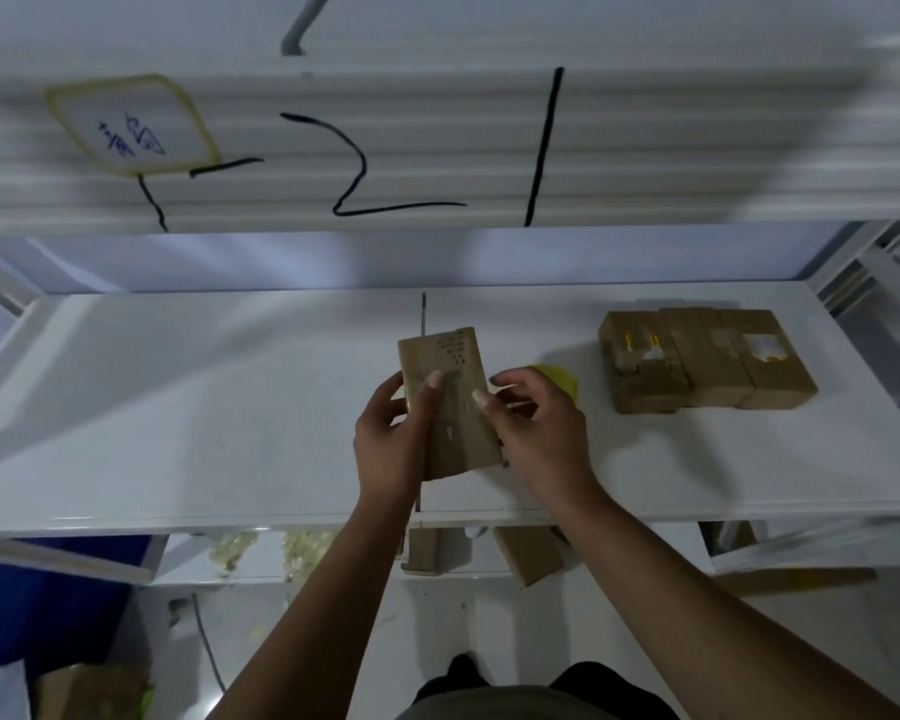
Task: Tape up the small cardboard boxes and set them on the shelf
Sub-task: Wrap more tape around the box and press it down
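We see both hands gripping one small cardboard box (450, 402) over the shelf's (178, 407) front edge, long axis pointing away, left hand (393, 439) and right hand (539, 428) flanking it, taped boxes (702, 361) far right.

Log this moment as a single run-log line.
left hand: holds box | right hand: holds box, yellow tape behind | shelf: taped boxes at right
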`<act>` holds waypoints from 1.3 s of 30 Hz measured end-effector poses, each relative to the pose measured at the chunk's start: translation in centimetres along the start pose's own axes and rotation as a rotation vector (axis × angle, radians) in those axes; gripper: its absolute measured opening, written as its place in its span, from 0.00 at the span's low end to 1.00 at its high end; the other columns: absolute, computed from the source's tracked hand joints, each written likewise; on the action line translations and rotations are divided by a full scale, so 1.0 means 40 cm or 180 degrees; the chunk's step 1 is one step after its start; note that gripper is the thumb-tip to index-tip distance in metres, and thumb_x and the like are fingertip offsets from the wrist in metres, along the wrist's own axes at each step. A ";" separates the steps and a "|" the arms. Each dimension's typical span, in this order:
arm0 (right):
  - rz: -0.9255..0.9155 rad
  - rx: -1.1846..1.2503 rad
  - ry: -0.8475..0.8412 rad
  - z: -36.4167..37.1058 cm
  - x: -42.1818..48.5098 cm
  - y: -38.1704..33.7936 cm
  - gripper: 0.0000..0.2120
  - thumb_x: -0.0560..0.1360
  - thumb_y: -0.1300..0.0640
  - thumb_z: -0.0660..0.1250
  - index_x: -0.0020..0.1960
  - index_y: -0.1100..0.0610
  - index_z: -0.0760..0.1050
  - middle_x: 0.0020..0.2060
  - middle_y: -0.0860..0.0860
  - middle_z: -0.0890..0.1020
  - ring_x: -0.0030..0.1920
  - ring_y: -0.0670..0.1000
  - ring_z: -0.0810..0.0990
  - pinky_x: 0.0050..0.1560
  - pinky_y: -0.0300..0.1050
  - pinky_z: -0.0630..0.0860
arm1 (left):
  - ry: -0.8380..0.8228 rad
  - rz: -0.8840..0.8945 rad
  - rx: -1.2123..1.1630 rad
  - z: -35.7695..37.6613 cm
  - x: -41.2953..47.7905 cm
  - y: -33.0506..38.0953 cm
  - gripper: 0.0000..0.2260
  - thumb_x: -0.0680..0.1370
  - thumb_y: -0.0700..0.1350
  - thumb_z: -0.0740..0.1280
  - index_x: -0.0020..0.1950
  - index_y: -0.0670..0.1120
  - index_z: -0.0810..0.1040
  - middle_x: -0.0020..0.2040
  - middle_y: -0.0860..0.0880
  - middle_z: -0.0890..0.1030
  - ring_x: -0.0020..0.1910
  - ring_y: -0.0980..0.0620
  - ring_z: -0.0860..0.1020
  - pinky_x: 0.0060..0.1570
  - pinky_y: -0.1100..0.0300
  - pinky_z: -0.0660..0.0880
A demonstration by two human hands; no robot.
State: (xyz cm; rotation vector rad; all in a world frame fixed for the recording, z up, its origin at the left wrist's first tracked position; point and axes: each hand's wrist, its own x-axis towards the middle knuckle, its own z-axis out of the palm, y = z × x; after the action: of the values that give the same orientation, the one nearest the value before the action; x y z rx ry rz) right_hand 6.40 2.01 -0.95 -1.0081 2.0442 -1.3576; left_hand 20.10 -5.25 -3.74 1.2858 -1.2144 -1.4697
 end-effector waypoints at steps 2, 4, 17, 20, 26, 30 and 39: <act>-0.0139 0.0090 0.0230 -0.007 -0.010 0.003 0.04 0.78 0.50 0.74 0.50 0.48 0.81 0.42 0.38 0.83 0.46 0.37 0.82 0.41 0.32 0.79 | 0.0111 0.0130 0.0142 0.015 -0.015 0.016 0.30 0.70 0.73 0.72 0.68 0.59 0.82 0.54 0.52 0.88 0.50 0.54 0.88 0.41 0.55 0.87; -0.0031 0.0301 0.0380 -0.024 -0.018 0.013 0.06 0.79 0.49 0.73 0.48 0.50 0.84 0.40 0.42 0.86 0.43 0.42 0.85 0.47 0.42 0.83 | 0.0178 0.0249 0.0253 0.030 -0.035 0.027 0.32 0.69 0.74 0.71 0.68 0.60 0.82 0.53 0.55 0.87 0.47 0.57 0.87 0.37 0.60 0.85; -0.1054 -0.0676 0.0542 -0.128 -0.102 0.038 0.08 0.84 0.53 0.66 0.53 0.55 0.82 0.45 0.49 0.84 0.41 0.48 0.82 0.41 0.41 0.78 | 0.0228 0.0101 0.0386 0.137 -0.186 0.044 0.27 0.74 0.73 0.64 0.69 0.61 0.76 0.57 0.57 0.85 0.52 0.56 0.86 0.51 0.50 0.87; -0.1391 -0.1625 0.0118 -0.152 -0.122 0.042 0.18 0.85 0.40 0.58 0.51 0.52 0.80 0.46 0.49 0.84 0.39 0.51 0.83 0.37 0.48 0.80 | 0.0226 -0.0160 0.0504 0.138 -0.203 0.042 0.30 0.78 0.68 0.67 0.73 0.53 0.72 0.62 0.50 0.84 0.58 0.47 0.85 0.61 0.42 0.83; -0.0907 -0.2320 -0.0498 -0.207 -0.112 0.066 0.27 0.83 0.34 0.52 0.41 0.52 0.76 0.39 0.49 0.83 0.41 0.55 0.83 0.41 0.49 0.79 | 0.0225 -0.0173 0.0507 0.149 -0.286 -0.004 0.22 0.85 0.66 0.58 0.64 0.53 0.81 0.58 0.49 0.86 0.56 0.49 0.86 0.59 0.43 0.84; 0.0393 -0.0468 -0.1115 -0.233 -0.141 0.071 0.29 0.74 0.22 0.54 0.47 0.46 0.75 0.44 0.47 0.83 0.47 0.52 0.83 0.52 0.54 0.80 | 0.0240 -0.0237 0.0122 0.157 -0.319 0.006 0.27 0.87 0.65 0.50 0.59 0.53 0.84 0.55 0.47 0.88 0.57 0.47 0.87 0.59 0.45 0.84; 0.0324 0.1221 -0.1483 -0.264 -0.217 0.059 0.25 0.74 0.33 0.66 0.69 0.39 0.74 0.61 0.42 0.84 0.61 0.47 0.84 0.67 0.56 0.78 | 0.0167 0.0588 0.0396 0.173 -0.404 0.041 0.19 0.85 0.64 0.58 0.65 0.54 0.80 0.57 0.52 0.86 0.55 0.55 0.85 0.51 0.58 0.84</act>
State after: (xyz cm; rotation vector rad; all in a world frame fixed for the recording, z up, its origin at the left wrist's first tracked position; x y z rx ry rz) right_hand 3.28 15.38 0.95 -0.9259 1.4102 -1.2545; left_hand 15.57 11.07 1.24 1.2495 -1.3688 -1.2379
